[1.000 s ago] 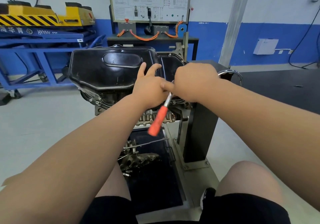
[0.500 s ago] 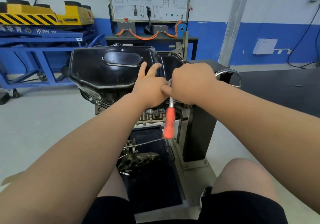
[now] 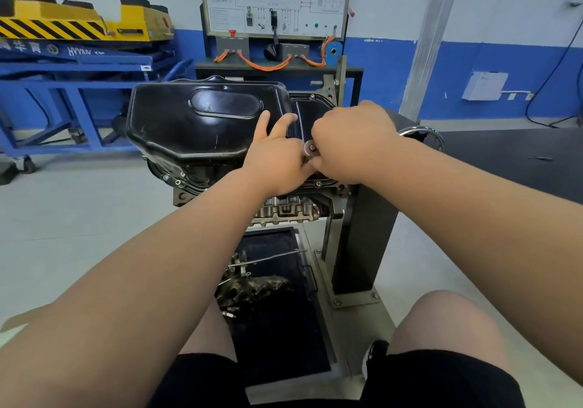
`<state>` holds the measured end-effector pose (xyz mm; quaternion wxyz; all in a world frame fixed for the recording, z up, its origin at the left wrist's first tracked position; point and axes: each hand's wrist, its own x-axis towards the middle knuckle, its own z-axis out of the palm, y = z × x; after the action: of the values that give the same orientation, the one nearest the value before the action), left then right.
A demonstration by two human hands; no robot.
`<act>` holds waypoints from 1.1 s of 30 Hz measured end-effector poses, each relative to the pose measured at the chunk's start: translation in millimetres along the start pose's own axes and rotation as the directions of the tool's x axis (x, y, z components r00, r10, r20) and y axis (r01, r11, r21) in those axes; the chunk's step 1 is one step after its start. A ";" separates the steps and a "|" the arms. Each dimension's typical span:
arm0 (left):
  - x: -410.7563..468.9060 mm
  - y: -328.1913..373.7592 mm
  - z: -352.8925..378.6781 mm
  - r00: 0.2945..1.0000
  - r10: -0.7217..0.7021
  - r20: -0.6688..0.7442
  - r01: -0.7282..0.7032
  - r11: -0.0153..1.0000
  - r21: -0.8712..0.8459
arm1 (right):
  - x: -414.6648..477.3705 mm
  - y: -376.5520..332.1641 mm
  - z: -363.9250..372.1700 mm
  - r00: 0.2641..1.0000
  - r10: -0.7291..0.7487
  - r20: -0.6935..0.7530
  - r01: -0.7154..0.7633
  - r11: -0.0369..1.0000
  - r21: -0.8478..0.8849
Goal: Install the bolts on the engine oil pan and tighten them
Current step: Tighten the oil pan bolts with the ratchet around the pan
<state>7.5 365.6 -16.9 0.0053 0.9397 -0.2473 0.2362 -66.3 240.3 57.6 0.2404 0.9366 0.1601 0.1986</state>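
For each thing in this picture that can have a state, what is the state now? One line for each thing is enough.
oil pan: seated bottom up on the engine.
left hand: rests on the oil pan, two fingers straight.
right hand: curled round the ratchet wrench.
ratchet wrench: head visible between the hands, handle hidden.
flange bolt: in its hole; tightness cannot be told.

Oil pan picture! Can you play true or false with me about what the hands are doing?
1. The oil pan is black. True.
2. The left hand rests on the oil pan. True.
3. The right hand holds nothing. False: it grips the ratchet, whose round head shows between the hands.
4. The stripe on the wall is red. False: it is blue.
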 end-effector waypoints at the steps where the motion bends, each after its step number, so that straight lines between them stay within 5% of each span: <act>1: -0.4 1.1 0.5 1.000 -0.006 -0.013 0.006 1.000 -0.001 | -1.3 0.4 2.2 1.000 0.005 -0.002 -0.005 1.000 0.004; 16: 0.6 1.8 -14.2 0.994 0.012 0.109 -0.004 0.998 -0.070 | -7.5 -1.3 9.1 0.991 0.129 -0.040 -0.124 0.985 0.117; 20: 8.5 -26.4 -38.5 0.987 0.159 0.012 -0.159 0.982 0.105 | -8.2 0.7 16.8 0.982 0.169 -0.084 -0.154 0.975 0.160; 33: -7.1 -46.9 -22.9 0.985 0.107 -0.133 -0.076 0.972 0.221 | -3.3 1.6 14.6 0.980 0.193 -0.049 -0.177 0.959 0.223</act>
<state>13.9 412.9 5.3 -0.0894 0.9027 -0.2625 0.3290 -62.2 232.0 45.7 0.1113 0.9605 0.1008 0.2342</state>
